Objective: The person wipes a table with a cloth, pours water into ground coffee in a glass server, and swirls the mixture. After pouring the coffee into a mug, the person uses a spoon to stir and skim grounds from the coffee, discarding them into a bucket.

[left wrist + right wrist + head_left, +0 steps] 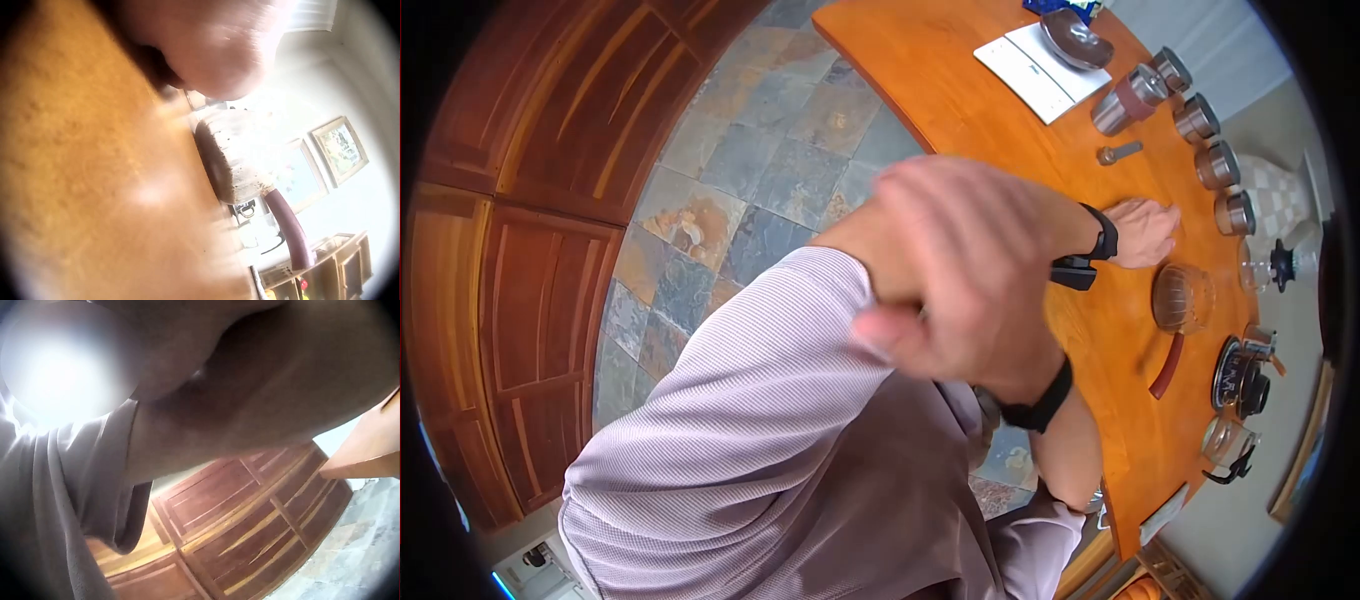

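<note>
My left hand (1142,232) rests on the wooden table (960,60) with its fingers loosely bent and holds nothing. In the left wrist view, that hand (215,56) shows blurred, close over the tabletop. Just beyond it is a rounded clear pan (1183,298) with a red-brown handle (1168,367). My right hand (965,270) lies across my left forearm by the elbow, back up, blurred, its thumb beside the cuff of the lavender sleeve (770,350). Its fingertips are hidden. The right wrist view shows the bare arm (262,387) and the bunched sleeve (69,487).
A white scale (1040,75) bears a dark bowl (1078,40). Near it stand a steel tumbler (1130,100) and a small scoop (1120,152). Several steel canisters (1218,165) line the far edge. A glass carafe (1228,442) sits farther right. Wooden cabinets (540,300) are behind.
</note>
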Available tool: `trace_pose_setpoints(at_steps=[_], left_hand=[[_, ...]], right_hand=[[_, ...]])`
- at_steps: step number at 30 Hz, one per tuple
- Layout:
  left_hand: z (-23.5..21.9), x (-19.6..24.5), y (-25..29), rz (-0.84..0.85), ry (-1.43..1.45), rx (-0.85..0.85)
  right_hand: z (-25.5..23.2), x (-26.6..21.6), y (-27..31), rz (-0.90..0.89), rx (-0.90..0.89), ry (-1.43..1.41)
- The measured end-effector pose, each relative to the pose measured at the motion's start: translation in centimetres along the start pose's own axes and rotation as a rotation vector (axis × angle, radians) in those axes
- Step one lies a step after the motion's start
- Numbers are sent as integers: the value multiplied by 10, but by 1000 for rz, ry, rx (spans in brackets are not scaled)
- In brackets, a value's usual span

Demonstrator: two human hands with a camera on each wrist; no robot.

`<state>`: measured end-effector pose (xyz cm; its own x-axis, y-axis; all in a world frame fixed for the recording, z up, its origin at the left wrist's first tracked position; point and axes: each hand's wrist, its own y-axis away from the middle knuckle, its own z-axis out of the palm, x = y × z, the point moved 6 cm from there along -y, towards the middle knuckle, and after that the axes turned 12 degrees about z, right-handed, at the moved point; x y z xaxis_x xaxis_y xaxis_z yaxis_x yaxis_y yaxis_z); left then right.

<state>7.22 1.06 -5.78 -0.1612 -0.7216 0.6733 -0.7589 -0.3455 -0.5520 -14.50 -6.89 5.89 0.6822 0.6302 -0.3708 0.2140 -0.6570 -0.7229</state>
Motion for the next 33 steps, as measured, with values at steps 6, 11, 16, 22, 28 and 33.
trace_pose_setpoints(at_steps=[6, 11, 16, 22, 28, 33], left_hand=[[2, -2, 0, -22, 17, 8], [4, -5, -3, -18, 36, 33], [12, -13, -7, 11, 106, 100], [12, -12, -12, 25, 88, 13], [22, -16, -16, 32, 73, -110], [23, -14, -16, 45, 65, -115]], right_hand=[[9, -59, -7, 52, -28, -452], [0, -63, 6, 129, 3, -667], [-15, -53, 25, 221, 71, -975], [-6, -27, 48, 416, -636, -1576], [-16, -36, 50, 777, -851, -1389], [-23, -32, 52, 687, -950, -1289]])
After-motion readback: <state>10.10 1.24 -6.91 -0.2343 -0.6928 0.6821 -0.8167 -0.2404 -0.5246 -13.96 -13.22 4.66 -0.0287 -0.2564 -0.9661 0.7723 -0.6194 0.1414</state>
